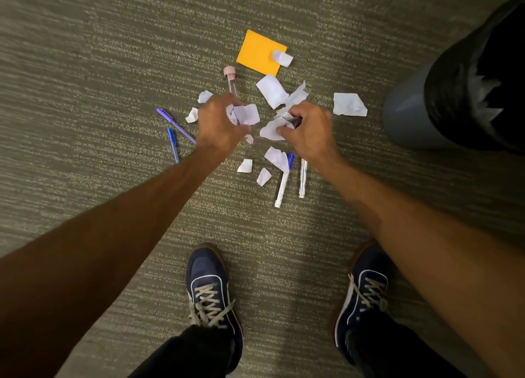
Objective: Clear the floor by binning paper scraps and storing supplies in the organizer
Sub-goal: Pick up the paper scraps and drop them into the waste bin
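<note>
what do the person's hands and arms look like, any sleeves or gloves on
Both are bare. The left hand and right hand wear no gloves, and no ring, watch or band shows. The left forearm and right forearm are uncovered up to the frame's edge, and no sleeve shows.

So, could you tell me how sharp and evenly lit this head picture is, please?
Head view: the paper scraps and purple pen mid-frame are fairly sharp; the carpet at upper left smears with blur; wide-angle stretch makes the forearms loom; the bin liner sinks into shadow.
</note>
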Motion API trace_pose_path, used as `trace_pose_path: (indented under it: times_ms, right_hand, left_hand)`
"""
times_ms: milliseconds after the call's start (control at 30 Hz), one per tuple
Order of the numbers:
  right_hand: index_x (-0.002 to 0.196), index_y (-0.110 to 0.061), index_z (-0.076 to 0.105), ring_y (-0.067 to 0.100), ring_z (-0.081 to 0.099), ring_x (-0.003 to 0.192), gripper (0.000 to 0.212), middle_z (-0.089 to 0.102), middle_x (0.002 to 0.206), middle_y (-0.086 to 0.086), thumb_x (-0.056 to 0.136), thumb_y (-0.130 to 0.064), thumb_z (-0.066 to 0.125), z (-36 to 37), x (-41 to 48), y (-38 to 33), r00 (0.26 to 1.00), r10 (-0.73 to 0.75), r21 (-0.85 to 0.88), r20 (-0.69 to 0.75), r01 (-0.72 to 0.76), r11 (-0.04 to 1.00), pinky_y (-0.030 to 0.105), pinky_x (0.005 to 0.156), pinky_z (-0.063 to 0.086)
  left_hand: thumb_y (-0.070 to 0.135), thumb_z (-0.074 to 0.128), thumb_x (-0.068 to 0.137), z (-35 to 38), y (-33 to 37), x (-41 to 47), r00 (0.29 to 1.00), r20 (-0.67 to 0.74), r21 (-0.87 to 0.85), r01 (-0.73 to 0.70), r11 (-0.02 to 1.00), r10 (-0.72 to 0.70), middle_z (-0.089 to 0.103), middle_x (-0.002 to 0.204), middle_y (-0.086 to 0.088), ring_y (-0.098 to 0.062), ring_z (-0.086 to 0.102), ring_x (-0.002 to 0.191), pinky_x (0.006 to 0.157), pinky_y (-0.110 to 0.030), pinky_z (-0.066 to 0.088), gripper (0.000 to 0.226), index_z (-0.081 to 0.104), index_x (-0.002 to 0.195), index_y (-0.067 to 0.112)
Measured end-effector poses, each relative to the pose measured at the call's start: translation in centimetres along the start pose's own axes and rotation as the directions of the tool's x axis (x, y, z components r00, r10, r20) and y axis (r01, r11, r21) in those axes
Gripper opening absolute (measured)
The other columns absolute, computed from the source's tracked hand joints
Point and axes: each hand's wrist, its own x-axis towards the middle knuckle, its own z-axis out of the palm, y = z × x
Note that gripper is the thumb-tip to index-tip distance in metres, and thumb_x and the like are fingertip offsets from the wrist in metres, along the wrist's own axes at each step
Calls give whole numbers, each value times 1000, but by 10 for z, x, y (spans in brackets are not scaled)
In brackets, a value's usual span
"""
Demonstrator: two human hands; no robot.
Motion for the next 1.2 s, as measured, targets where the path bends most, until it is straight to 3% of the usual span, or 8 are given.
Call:
trace_pose_path:
  times_ms: [100,300,500,633,733,867,1000,1200]
  right_hand:
    - [85,-3,71,0,49,63,17,58,83,-2,77,-11,84,-34,-16,-15,999,-8,37,-37,10,999,3,54,34]
    - [81,-2,72,22,63,76,16,66,86,7,74,-12,82,-116,-49,-39,977,23,109,-214,0,994,39,71,53]
    - [82,-8,75,11,63,71,13,68,88,1,72,-14,81,-210,-73,-29,897,168,260,-409,-62,964,22,71,53]
    - [86,-7,74,7,61,75,15,66,89,-1,74,-15,80,-263,-85,0,846,262,262,-465,-151,953,14,71,48]
    - [85,-4,73,16,66,79,15,66,87,-1,74,-12,78,-290,-87,27,816,339,275,-468,-229,934,30,77,55]
    - [85,-1,71,25,70,84,13,72,95,16,76,-8,77,-305,-75,72,796,453,323,-402,-339,883,34,73,58]
    - [91,1,72,26,71,88,11,73,94,15,81,-5,71,-304,-57,106,818,433,265,-378,-353,897,45,75,60]
    - [94,3,70,23,65,100,14,70,104,14,89,4,57,-294,-31,135,843,427,175,-327,-390,904,36,86,55]
  left_hand:
    - [21,85,68,-21,31,-14,999,-41,-25,-35,999,34,69,115,-4,-8,52,92,69,-1,29,46,70,111,17]
    - [27,85,68,-49,121,-48,989,-87,-80,-128,989,121,68,116,1,-16,61,107,80,-16,35,45,69,109,18]
    - [29,88,67,-43,219,-74,980,-47,-192,-197,961,191,69,115,0,-16,63,108,95,-27,45,50,70,111,15]
    - [19,88,66,-15,276,-84,975,-11,-233,-218,948,222,70,116,-1,-16,62,109,88,-7,37,46,71,109,15]
    - [19,88,68,15,316,-82,964,62,-248,-235,940,257,69,118,-2,-16,61,113,95,-16,41,46,70,110,16]
    - [17,88,69,60,353,-71,958,145,-195,-218,956,248,69,116,2,-12,62,109,83,-9,38,47,70,112,17]
    - [11,88,64,96,368,-55,917,252,-109,-289,951,308,70,98,0,-12,62,86,69,-19,45,39,73,101,11]
    - [9,72,79,136,365,-36,887,343,73,-353,933,309,69,111,-11,-25,64,103,77,-27,49,32,66,110,4]
